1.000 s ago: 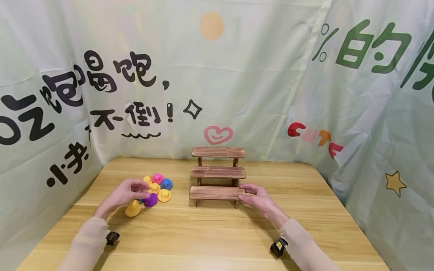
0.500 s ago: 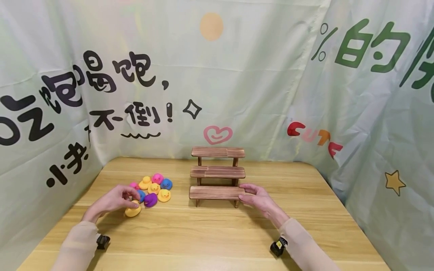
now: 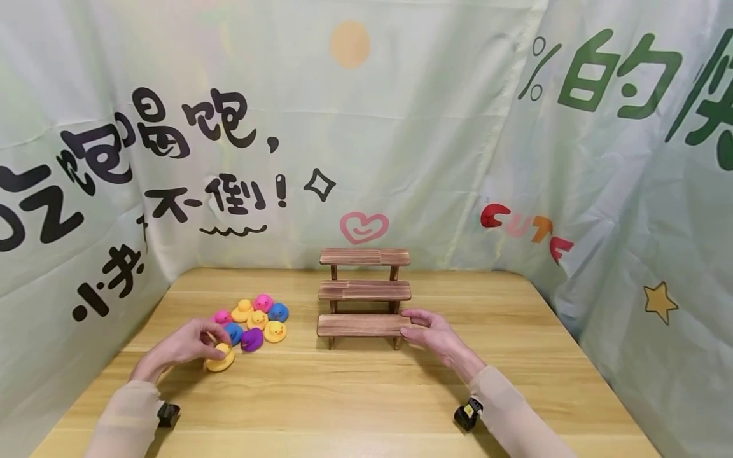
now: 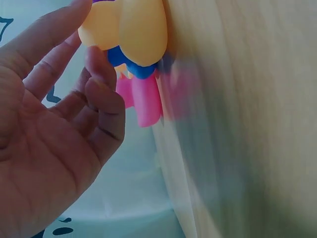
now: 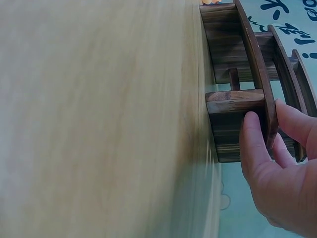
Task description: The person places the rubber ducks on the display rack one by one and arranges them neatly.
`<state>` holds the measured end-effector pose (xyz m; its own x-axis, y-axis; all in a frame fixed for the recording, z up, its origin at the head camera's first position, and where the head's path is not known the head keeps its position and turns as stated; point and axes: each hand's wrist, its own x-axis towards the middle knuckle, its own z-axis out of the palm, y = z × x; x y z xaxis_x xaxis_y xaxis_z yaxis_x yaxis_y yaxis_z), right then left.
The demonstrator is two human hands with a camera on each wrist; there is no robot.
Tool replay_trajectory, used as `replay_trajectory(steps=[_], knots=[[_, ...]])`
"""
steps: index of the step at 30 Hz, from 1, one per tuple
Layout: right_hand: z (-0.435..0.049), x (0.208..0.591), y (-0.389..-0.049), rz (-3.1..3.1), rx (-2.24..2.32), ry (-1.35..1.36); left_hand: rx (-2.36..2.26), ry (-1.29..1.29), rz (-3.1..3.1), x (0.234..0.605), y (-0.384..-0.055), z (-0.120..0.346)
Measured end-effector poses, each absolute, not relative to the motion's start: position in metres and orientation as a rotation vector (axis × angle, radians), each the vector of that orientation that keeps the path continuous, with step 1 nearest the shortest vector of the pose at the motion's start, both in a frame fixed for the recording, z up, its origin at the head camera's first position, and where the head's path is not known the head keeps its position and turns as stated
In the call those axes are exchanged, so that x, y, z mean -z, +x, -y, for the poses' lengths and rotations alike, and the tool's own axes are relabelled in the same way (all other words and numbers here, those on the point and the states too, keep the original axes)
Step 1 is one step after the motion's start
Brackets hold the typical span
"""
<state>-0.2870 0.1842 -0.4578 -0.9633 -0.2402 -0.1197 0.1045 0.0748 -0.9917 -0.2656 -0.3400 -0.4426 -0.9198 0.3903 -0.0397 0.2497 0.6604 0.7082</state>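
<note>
In the head view my left hand (image 3: 191, 343) is at a yellow rubber duck (image 3: 220, 360) on the left of the table, pinching its head between thumb and fingers. The left wrist view shows the fingertips at the head of that yellow duck (image 4: 143, 32), which sits on the tabletop. My right hand (image 3: 438, 336) grips the right end of the lowest board of a three-tier wooden stand (image 3: 363, 326). Thumb and fingers lie on opposite faces of the board in the right wrist view, where the stand (image 5: 258, 64) appears sideways.
Several more rubber ducks cluster beyond the left hand, among them a purple duck (image 3: 252, 340), a blue duck (image 3: 278, 312) and a pink duck (image 3: 263, 302). Printed cloth (image 3: 424, 159) hangs behind and beside the wooden table (image 3: 321, 401).
My left hand has moved left and toward me, from above the cluster to the nearest yellow duck, and now pinches it. The right hand keeps its grip on the stand.
</note>
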Motion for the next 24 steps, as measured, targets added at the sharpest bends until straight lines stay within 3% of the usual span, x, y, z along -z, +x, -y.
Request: replay_trajectory(steps=[13, 24], knots=[[-0.182, 0.457, -0.290, -2.111, 1.957, -0.142, -1.097, 0.599, -2.625, 0.443, -0.264, 0.343], [-0.185, 0.459, -0.289, -2.100, 1.964, -0.144, -1.150, 0.472, -2.622, 0.425, -0.263, 0.333]])
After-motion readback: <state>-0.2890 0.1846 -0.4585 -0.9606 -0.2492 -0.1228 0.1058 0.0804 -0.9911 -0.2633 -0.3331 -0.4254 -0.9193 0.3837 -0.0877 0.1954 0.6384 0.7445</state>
